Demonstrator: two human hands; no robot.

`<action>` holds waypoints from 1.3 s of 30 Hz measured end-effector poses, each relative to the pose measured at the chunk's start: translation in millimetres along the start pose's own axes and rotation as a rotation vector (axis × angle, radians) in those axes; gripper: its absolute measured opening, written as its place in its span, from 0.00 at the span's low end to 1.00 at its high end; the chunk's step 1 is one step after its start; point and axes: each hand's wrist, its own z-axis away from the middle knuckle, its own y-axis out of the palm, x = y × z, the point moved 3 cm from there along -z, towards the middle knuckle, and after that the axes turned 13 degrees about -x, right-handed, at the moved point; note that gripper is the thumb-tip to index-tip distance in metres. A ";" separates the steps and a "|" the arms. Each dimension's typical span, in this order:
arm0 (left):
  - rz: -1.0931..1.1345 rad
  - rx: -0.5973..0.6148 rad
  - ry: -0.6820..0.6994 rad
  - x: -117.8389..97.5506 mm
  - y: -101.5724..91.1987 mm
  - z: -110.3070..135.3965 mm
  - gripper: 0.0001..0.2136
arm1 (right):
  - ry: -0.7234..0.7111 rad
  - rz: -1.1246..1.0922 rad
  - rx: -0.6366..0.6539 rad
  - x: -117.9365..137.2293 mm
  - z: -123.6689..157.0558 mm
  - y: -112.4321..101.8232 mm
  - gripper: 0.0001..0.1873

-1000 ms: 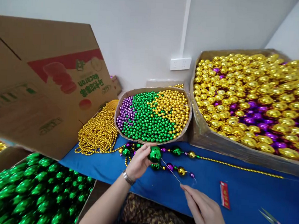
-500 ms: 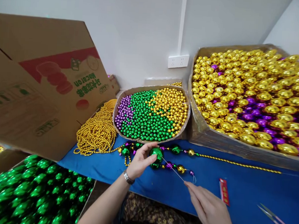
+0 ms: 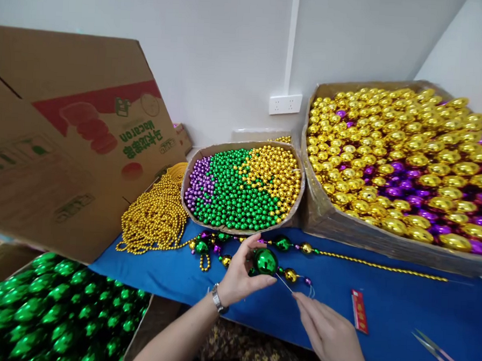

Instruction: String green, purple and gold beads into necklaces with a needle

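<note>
We pinch a large green bead [image 3: 266,261] between the left thumb and curled fingers [image 3: 250,247] of our left hand [image 3: 239,273]. It is held just above the blue cloth [image 3: 388,309], in front of the tray of small beads [image 3: 238,230]. A thin needle [image 3: 284,283] runs from the bead's right side down to our right hand [image 3: 332,336], whose thumb and forefinger tips [image 3: 301,300] are pressed together on its lower end. The other fingers of that hand lie loosely folded below.

Just right of the green bead, a gold bead [image 3: 290,274] and a small purple bead [image 3: 308,281] sit on the same strand, resting on the cloth. Behind them lies a second strand [image 3: 382,267], with a green and a gold bead leading into a twisted gold cord that stretches to the right. A wristwatch [image 3: 217,299] circles our left wrist.

The tray holds purple, green and gold small beads in separate patches. Left of it a heap of gold bead strings [image 3: 158,214] spills onto the cloth. To the right stands a cardboard box of large gold and purple beads [image 3: 363,238]. A box of large green beads [image 3: 56,305] sits at lower left, under a tilted printed carton [image 3: 65,139]. A red packet [image 3: 359,311] and scissors [image 3: 445,357] lie on the cloth, well apart from our right hand.
</note>
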 end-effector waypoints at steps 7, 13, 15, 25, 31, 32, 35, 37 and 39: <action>0.048 0.049 -0.053 4.4 9.5 6.6 0.47 | -0.028 0.053 -0.019 1.3 0.9 1.9 0.18; 0.069 0.012 0.083 -14.4 5.1 -17.1 0.35 | 0.073 -0.031 -0.087 -3.1 -0.1 0.0 0.17; -0.056 -0.083 0.155 -20.2 -1.1 -40.2 0.24 | 0.080 -0.033 -0.101 -6.6 1.3 -2.0 0.15; -0.997 0.030 0.334 -1.2 31.6 -133.9 0.07 | 0.086 -0.025 -0.138 -10.3 3.3 -8.0 0.13; -0.996 -0.004 0.299 3.3 40.5 -146.2 0.09 | 0.085 0.007 -0.161 -11.4 3.2 -11.5 0.15; -0.975 -0.016 0.297 2.8 38.4 -145.9 0.10 | 0.086 0.010 -0.163 -11.9 2.9 -11.8 0.15; -0.880 -0.041 0.296 0.9 30.4 -139.3 0.12 | 0.116 0.004 -0.173 -14.2 1.3 -12.4 0.15; -0.813 -0.048 0.304 0.2 26.9 -132.4 0.13 | 0.132 -0.003 -0.181 -16.0 -0.3 -12.1 0.15; -0.766 -0.050 0.316 0.5 26.6 -127.6 0.13 | 0.130 -0.005 -0.196 -18.0 -1.3 -11.8 0.14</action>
